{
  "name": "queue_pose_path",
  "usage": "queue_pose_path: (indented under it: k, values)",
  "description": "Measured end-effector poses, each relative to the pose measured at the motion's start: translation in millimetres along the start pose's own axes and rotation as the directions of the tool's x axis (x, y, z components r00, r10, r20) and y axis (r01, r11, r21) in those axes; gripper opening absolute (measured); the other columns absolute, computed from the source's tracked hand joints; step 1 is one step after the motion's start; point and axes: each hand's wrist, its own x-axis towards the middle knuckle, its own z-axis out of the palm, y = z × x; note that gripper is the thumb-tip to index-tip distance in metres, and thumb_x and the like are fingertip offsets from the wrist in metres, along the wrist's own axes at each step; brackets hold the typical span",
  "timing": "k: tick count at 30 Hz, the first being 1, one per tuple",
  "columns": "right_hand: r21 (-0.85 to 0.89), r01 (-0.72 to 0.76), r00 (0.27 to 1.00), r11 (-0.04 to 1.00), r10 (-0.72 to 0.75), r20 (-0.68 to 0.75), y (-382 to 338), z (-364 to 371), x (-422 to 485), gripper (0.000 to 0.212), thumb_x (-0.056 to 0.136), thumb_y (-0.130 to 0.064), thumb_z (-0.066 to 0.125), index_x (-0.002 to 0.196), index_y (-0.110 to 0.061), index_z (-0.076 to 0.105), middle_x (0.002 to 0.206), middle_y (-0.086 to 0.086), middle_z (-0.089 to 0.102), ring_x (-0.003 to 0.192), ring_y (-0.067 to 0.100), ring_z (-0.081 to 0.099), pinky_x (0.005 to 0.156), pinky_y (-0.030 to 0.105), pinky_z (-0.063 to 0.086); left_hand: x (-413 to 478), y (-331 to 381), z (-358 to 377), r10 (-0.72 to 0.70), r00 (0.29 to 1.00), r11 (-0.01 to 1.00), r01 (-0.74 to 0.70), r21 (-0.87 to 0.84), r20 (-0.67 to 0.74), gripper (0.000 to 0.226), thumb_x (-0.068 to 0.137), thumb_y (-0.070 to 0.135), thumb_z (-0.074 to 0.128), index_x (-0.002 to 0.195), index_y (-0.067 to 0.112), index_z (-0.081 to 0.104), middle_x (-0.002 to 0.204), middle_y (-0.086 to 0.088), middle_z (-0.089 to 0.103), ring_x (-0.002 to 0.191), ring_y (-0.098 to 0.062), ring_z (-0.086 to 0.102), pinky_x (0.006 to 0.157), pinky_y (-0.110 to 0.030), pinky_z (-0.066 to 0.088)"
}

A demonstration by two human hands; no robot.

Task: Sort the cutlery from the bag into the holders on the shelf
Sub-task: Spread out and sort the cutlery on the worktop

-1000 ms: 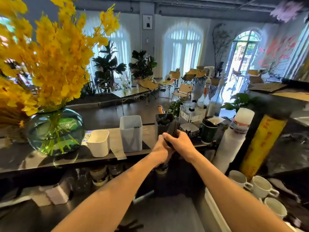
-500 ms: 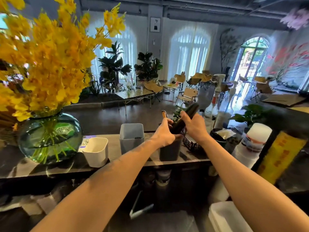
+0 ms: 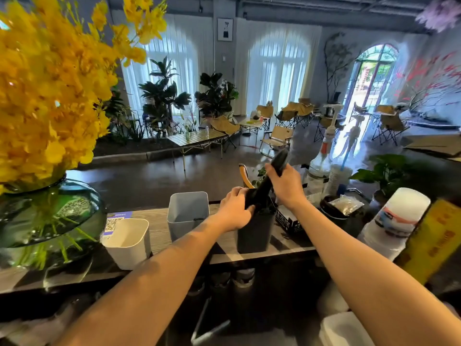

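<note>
Three holders stand in a row on the wooden shelf [image 3: 159, 236]: a white holder [image 3: 127, 242] at left, a grey holder [image 3: 187, 213] in the middle, a black holder [image 3: 254, 233] at right. Both hands grip a bundle of black cutlery [image 3: 268, 182] tilted over the black holder's mouth. My left hand [image 3: 235, 208] clasps the bundle's lower end at the holder's rim. My right hand [image 3: 285, 186] grips the upper part, whose tip points up and right. The bundle's lower end is hidden by my left hand and the holder. A small dark item lies inside the grey holder.
A green glass vase [image 3: 47, 216] of yellow flowers stands at the shelf's left end. Right of the black holder are a small black box [image 3: 289, 222], a dark cup [image 3: 334, 211], spray bottles [image 3: 329, 151], a stack of white cups [image 3: 396, 221] and a yellow roll [image 3: 434, 240].
Both hands have risen from below the shelf edge to the black holder's mouth, carrying the black bundle. It now tilts with its top raised to the right.
</note>
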Motion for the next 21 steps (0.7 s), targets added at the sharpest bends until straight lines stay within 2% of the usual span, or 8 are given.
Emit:
queue_pose_path:
  k: [4,9,14,17,21]
  values:
    - [-0.090,-0.041,0.991,0.995,0.052,0.124,24.4,13.9,4.4,0.035,0.099,-0.045,0.061,0.095,-0.011,0.067,0.086,0.005,0.068,0.083,0.024,0.067,0.063,0.031,0.045,5.7,1.3,9.2,0.040,0.999,0.997,-0.040,0.064,0.012,0.065,0.103,0.040,0.048,0.158,0.016,0.022,0.163,-0.005,0.021,0.148,-0.030,0.024,0.123,-0.046,0.017]
    - [-0.172,-0.023,0.973,0.985,0.062,0.224,38.5,22.9,4.2,0.028,0.093,-0.040,0.070,0.109,-0.017,0.072,0.104,0.002,0.073,0.100,0.021,0.065,0.090,0.039,0.053,8.7,-0.1,11.5,0.042,0.999,0.997,-0.044,0.065,0.029,0.068,0.105,0.044,0.041,0.160,0.016,0.013,0.166,-0.005,0.016,0.152,-0.028,0.019,0.123,-0.049,0.013]
    - [-0.152,-0.012,0.954,0.988,0.057,0.294,32.8,21.1,-4.3,0.049,0.089,-0.040,0.076,0.129,-0.018,0.059,0.117,-0.001,0.065,0.109,0.017,0.059,0.092,0.030,0.047,1.0,1.4,6.8,-0.001,1.000,1.000,0.001,-0.019,0.026,0.070,0.105,0.043,0.044,0.161,0.020,0.009,0.168,-0.005,0.012,0.154,-0.027,0.011,0.124,-0.049,0.009]
    - [-0.117,-0.041,0.958,0.992,0.072,0.278,30.1,15.9,-13.6,0.062,0.086,-0.043,0.076,0.139,-0.019,0.051,0.125,0.003,0.062,0.116,0.020,0.057,0.103,0.039,0.049,-8.4,1.6,5.4,-0.003,1.000,0.999,0.003,-0.043,0.006,0.071,0.104,0.042,0.047,0.161,0.021,0.010,0.169,-0.005,0.008,0.155,-0.027,0.007,0.125,-0.049,0.009]
    - [-0.087,-0.031,0.984,0.996,0.045,0.171,13.8,4.4,-31.7,0.059,0.090,-0.040,0.068,0.142,-0.019,0.050,0.130,0.006,0.059,0.121,0.024,0.055,0.106,0.046,0.048,-30.0,4.1,2.1,-0.013,0.999,0.998,0.011,-0.058,-0.030,0.071,0.104,0.040,0.048,0.161,0.020,0.010,0.169,-0.003,0.000,0.156,-0.026,0.000,0.125,-0.047,0.005]
